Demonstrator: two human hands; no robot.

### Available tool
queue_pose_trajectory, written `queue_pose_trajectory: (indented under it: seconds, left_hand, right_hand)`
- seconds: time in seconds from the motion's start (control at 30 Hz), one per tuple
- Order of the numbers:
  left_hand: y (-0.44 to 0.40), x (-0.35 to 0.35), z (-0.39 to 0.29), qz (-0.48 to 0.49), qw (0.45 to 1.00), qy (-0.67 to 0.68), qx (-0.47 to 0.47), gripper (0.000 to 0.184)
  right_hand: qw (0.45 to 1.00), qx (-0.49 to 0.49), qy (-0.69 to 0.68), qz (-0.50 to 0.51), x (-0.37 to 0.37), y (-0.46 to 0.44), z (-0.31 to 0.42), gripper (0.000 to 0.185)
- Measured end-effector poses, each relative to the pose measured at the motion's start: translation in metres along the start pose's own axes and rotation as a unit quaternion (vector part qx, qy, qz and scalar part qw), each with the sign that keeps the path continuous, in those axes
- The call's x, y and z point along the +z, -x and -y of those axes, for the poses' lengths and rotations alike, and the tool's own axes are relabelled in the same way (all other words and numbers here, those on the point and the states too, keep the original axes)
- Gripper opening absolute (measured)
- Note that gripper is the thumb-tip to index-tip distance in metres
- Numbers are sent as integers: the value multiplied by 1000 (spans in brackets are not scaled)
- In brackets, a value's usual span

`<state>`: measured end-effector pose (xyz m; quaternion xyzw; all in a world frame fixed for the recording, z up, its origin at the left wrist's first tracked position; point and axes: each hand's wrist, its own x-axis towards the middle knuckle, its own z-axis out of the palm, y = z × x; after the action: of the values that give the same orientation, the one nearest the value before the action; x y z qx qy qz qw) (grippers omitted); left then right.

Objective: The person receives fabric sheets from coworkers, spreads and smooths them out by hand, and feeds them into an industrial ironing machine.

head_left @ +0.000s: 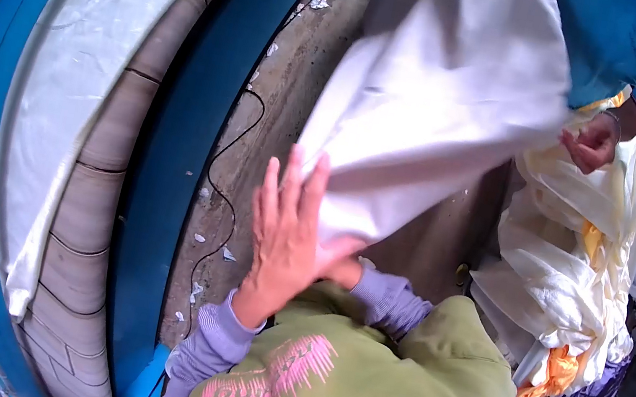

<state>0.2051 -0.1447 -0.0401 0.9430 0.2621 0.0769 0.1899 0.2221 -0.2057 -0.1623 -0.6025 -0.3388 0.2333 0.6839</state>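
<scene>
A large white cloth [439, 92] stretches up and away from me over the floor. My left hand [282, 231] is at its near left edge, fingers straight and spread, some of them overlapping the fabric. My right hand [345, 272] is low at the near corner of the cloth, largely hidden behind my left hand, so its fingers do not show. Across the cloth stands a person in a blue shirt [607, 54], whose hand [593, 145] is curled beside the right edge of the fabric.
To my left runs a long machine with a blue frame [161, 171], a grey segmented surface [92, 201] and pale fabric [68, 95] lying along it. A black cable [235, 209] and paper scraps lie on the floor. On the right is a heap of cream and yellow cloth [568, 277].
</scene>
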Motion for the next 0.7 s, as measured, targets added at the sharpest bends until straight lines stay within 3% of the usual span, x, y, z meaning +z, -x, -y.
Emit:
queue_pose_trajectory:
  seconds: [0.03,0.07,0.13,0.17,0.23,0.27,0.3,0.33,0.4,0.47,0.5,0.53,0.63,0.67,0.7]
  left_hand:
    - [-1,12,15,5,999,-36,-11,88]
    - [3,16,32,109,990,14,-89,69]
    - [8,13,57,165,973,-8,-160,44]
    - [15,7,70,94,963,168,-186,33]
    - [33,-6,84,-25,872,445,-204,23]
    - [41,-24,83,-16,885,419,-202,24]
    - [53,-32,87,-11,903,385,-190,24]
    - [66,-39,91,-7,920,350,-178,25]
    - [93,-36,99,-52,935,335,-106,31]
    - [111,-36,101,-61,920,358,-147,38]
    - [121,-31,113,-90,933,312,-158,37]
    - [129,-26,119,-144,916,335,-169,33]
    - [146,-34,132,-140,942,244,-181,22]
    - [153,-32,137,-128,953,210,-178,22]
    - [155,-34,141,-137,948,250,-144,24]
  right_hand:
    - [999,-12,-29,30,18,14,3,23]
    - [995,16,-48,81,24,22,2,22]
    - [908,262,-37,326,13,30,-1,25]
    - [892,309,-257,206,21,33,7,27]
    - [786,402,-445,151,13,17,18,35]
    - [708,445,-532,132,6,6,21,40]
    - [637,419,-634,129,4,3,9,45]
    - [606,339,-704,149,4,-3,-1,52]
    - [647,354,-671,78,7,-24,12,56]
    - [766,352,-537,3,15,-35,26,50]
    - [862,343,-372,-16,19,-35,20,44]
    - [904,338,-258,28,14,-37,38,42]
    - [759,328,-559,58,20,-31,81,56]
    - [747,395,-531,-53,41,-36,119,66]
    - [737,319,-592,66,35,-22,90,68]
